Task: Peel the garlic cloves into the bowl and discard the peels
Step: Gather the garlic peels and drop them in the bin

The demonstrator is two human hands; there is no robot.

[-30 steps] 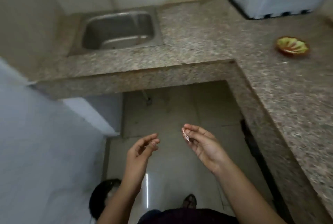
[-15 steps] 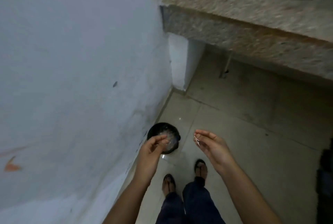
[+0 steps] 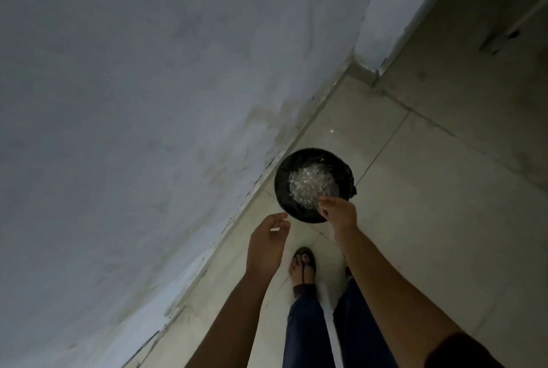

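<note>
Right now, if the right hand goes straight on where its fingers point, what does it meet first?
Most likely the peels heaped in the bin: the right hand hangs over its near rim, fingers aimed down and forward. Depth is unclear from one view.

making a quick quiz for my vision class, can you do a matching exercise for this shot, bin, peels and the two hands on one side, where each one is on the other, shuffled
Column 1
1. black bin
2. pale peels
3. left hand
4. right hand

Column 2
A. over the bin's near rim
B. on the floor tiles, close to the wall
C. heaped inside the bin
D. in the air left of the bin, fingers loosely curled

Pairs: 1-B, 2-C, 3-D, 4-A
</note>
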